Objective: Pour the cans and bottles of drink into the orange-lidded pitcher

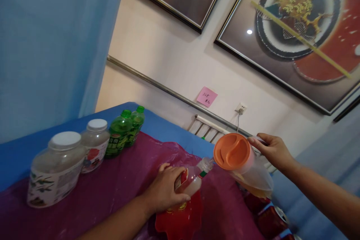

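Left hand (pixel 165 189) closed around tilted bottle (pixel 193 180); right hand (pixel 274 150) fingers clasp pitcher (pixel 239 157) handle. Pouring step; spout probably needs steady alignment.

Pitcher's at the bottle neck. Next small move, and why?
Probably bring the bottle more upright in the left hand, mouth under the rim of the orange lid, before tipping further. The bottle leans towards the pitcher, which the right hand holds tilted. The lid sits right beside the bottle's neck, amber liquid pools low in the pitcher, and no stream shows.
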{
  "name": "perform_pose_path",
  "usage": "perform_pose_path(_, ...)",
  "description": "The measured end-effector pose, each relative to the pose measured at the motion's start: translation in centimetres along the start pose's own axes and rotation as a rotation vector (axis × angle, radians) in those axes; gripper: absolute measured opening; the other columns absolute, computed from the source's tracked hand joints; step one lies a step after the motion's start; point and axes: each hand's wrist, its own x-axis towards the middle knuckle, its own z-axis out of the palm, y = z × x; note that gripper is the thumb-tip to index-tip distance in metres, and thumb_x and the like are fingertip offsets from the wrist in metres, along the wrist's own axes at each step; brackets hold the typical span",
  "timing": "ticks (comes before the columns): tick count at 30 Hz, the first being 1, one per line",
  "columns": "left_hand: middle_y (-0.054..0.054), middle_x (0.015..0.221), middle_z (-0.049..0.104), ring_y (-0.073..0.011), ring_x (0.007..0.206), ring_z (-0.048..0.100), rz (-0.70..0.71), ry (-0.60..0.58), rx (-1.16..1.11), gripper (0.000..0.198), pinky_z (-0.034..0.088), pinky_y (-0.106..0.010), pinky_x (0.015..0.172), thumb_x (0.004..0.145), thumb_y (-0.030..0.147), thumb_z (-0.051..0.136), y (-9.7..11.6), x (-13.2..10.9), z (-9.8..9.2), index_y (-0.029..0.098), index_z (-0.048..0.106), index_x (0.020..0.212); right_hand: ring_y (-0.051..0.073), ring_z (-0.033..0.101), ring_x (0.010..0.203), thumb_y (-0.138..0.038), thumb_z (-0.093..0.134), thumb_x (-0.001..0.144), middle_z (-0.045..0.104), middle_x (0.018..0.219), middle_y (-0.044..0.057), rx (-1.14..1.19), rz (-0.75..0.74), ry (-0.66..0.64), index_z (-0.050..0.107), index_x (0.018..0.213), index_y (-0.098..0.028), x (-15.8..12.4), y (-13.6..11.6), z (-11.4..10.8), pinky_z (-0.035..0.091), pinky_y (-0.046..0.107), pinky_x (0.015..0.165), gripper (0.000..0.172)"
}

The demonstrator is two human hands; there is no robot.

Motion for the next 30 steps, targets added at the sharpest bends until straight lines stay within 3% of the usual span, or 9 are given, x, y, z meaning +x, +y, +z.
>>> perform_pose_path(30, -0.004, 0.112, 0.071, -0.029, 0.105, 0.063, 0.027, 0.002, -0.005, 0.056, 0.023, -0.054, 0.112, 0.061, 0.04, 0.089, -0.09, 0.02, 0.12, 0.022, 0.065, 0.108, 0.01, 0.023, 0.05, -0.083, 0.061, 0.067, 0.022, 0.054, -0.006, -0.022, 0.015, -0.006, 0.034, 0.051, -0.024, -0.16, -0.21, -0.04, 0.021, 0.025, 0.044, 0.067)
